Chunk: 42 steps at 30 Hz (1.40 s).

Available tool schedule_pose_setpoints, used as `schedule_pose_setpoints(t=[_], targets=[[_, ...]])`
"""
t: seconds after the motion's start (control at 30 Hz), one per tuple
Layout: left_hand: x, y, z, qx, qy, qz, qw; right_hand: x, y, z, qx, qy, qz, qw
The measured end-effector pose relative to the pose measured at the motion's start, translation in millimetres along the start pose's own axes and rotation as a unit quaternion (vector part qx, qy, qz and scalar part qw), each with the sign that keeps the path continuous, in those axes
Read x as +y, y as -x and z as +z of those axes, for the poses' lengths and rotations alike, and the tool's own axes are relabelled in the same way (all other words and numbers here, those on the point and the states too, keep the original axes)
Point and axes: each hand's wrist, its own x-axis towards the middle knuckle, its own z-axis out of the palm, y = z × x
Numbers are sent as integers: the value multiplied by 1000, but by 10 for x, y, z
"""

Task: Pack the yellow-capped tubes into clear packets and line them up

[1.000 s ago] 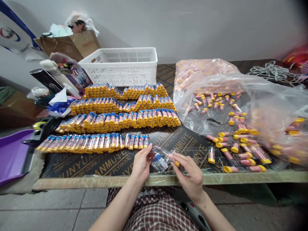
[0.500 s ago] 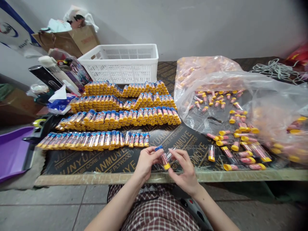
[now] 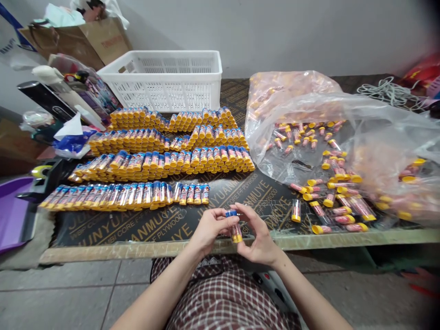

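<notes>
My left hand pinches a small clear tube between thumb and fingers, just over the table's front edge. The tube has a blue band at its top, pink contents and a yellow cap at the lower end. My right hand curls around its other side, fingertips at the blue top and thumb close to the yellow cap. Beyond my hands lies a front row of finished-looking tubes with blue labels. To the right stands a single upright tube without a blue band.
Stacked rows of labelled tubes lie behind the front row. A white plastic basket stands against the wall. At right, loose tubes spill from a clear plastic bag. A purple dustpan is at far left, a coiled cord at back right.
My right fingers have moved in from beside the tube, where a clear strip showed, onto its blue top. The tube is now more upright. The view has shifted slightly.
</notes>
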Motion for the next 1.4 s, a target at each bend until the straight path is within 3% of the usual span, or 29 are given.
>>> schedule_pose_setpoints(t=[0.2, 0.27, 0.3, 0.33, 0.4, 0.47, 0.5, 0.57, 0.67, 0.77, 0.9, 0.97, 1.07, 1.13, 1.27, 1.4], targets=[[52, -84, 8, 1, -37, 22, 999, -26, -44, -52, -1, 6, 0, 1000], [130, -205, -28, 25, -124, 79, 989, -31, -60, -128, 14, 16, 6, 1000], [178, -280, -56, 59, -200, 122, 970, -27, -61, -175, 31, 24, 12, 999], [226, -361, -90, 102, -294, 169, 935, -19, -58, -226, 56, 34, 19, 998], [315, -519, -167, 183, -486, 241, 820, 7, -37, -331, 106, 57, 37, 992], [380, -646, -240, 223, -622, 265, 702, 39, -4, -434, 142, 92, 55, 984], [403, -689, -269, 228, -667, 265, 658, 57, 15, -484, 154, 119, 66, 979], [436, -724, -307, 238, -720, 262, 596, 105, 55, -589, 176, 182, 88, 963], [443, -642, -317, 265, -743, 280, 547, 229, 124, -762, 215, 273, 117, 930], [349, -441, -297, 248, -737, 303, 551, 401, 208, -943, 234, 375, 138, 886], [71, -204, -274, 145, -748, 224, 608, 579, 308, -1118, 188, 518, 212, 807], [-51, -160, -277, 128, -734, 185, 640, 623, 335, -1158, 143, 529, 250, 798], [-138, -167, -298, 141, -681, 177, 697, 645, 345, -1163, 95, 490, 277, 821], [-148, -184, -318, 150, -648, 179, 725, 627, 332, -1135, 99, 452, 274, 843], [-156, -193, -355, 154, -630, 187, 738, 484, 267, -1004, 140, 353, 233, 895], [-182, -176, -367, 174, -608, 209, 746, 296, 178, -795, 143, 232, 220, 937]])
